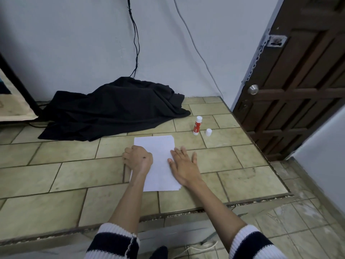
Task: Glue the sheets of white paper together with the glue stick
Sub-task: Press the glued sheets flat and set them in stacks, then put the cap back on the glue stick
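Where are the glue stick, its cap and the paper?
glue stick (197,126): head view, on the red label of the upright tube.
cap (208,132): head view, on its white side, standing right of the stick.
paper (158,152): head view, bare middle of the top sheet.

both hands (138,158) pressing paper (158,161), glue stick (197,125) upright

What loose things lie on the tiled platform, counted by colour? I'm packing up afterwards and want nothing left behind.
White: 2, the stack of paper (sheet count unclear) and the loose cap.
White and red: 1, the glue stick.
Black: 1, the cloth.
Total: 4.
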